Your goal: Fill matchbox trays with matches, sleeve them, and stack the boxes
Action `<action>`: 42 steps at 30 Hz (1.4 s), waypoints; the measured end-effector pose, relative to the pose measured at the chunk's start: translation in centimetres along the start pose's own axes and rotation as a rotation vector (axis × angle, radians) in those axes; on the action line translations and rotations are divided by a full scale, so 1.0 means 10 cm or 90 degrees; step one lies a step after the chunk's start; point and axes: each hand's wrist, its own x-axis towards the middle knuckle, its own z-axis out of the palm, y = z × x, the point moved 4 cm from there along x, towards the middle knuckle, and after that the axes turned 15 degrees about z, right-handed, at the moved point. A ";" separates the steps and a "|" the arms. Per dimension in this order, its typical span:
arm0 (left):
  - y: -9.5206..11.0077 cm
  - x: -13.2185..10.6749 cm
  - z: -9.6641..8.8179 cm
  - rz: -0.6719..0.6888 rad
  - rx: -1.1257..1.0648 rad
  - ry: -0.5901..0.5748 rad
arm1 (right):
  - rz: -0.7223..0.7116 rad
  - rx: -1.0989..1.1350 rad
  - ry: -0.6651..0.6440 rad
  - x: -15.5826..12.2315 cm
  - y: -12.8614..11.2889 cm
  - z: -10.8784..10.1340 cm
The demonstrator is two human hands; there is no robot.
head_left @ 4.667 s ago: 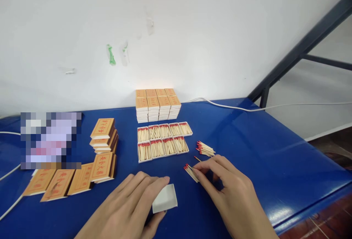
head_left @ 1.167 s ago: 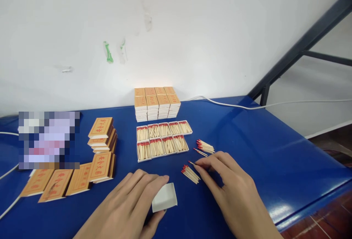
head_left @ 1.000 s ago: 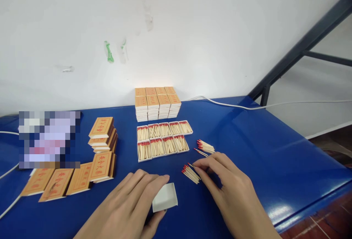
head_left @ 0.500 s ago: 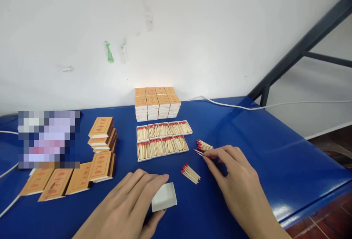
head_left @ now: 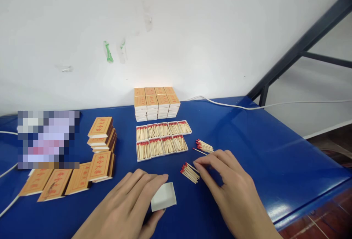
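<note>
The left hand (head_left: 125, 206) was clamped about the white tray (head_left: 164, 196), its thumb at the near side; the tray's open side faced upward. Whether the tray's underside met the blue table (head_left: 264, 158) could not be told. The right hand (head_left: 233, 191) was to the right of the white tray, well apart from the left hand, its thumb and forefinger tips together at the edge of the near pile of matches (head_left: 190, 173). Whether a match was pinched there could not be told. That pile lay just beyond the white tray and to its right, red heads toward the left.

Well to the left of the white tray lay a row of orange boxes (head_left: 56, 184); farther beyond on that side rose an uneven stack of orange boxes (head_left: 100, 127). A single match (head_left: 199, 151) lay beyond the white tray and to its right, just beside the far pile of matches (head_left: 204, 146).

Beyond the white tray were filled trays (head_left: 157, 156) in two rows, four in the nearer and five in the farther. Farthest beyond it, near the pale wall (head_left: 192, 29), stood a block of boxes (head_left: 156, 101), four across and two deep.
</note>
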 end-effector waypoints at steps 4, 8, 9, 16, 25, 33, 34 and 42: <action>0.02 -0.02 0.03 -0.003 -0.011 -0.012 | -0.012 -0.031 0.074 0.11 0.05 -0.06; 0.02 -0.02 0.03 -0.001 -0.004 -0.016 | -0.016 -0.053 0.074 0.19 0.11 -0.02; 0.01 -0.01 0.02 0.000 0.000 -0.016 | -0.019 -0.055 0.080 0.19 0.12 -0.02; 0.00 0.00 0.02 0.006 0.010 -0.008 | -0.021 -0.063 0.094 0.21 0.12 -0.01; 0.02 0.03 -0.02 0.009 0.023 0.009 | -0.007 -0.015 -0.007 -0.02 0.01 0.05; 0.00 -0.02 0.02 0.000 0.001 -0.029 | 0.009 -0.035 0.054 0.02 0.11 -0.07; 0.00 -0.02 0.02 0.002 0.002 -0.027 | 0.009 -0.048 0.085 0.05 0.14 -0.11; 0.02 0.02 0.00 0.008 0.017 0.005 | -0.013 -0.094 0.129 0.17 0.28 -0.13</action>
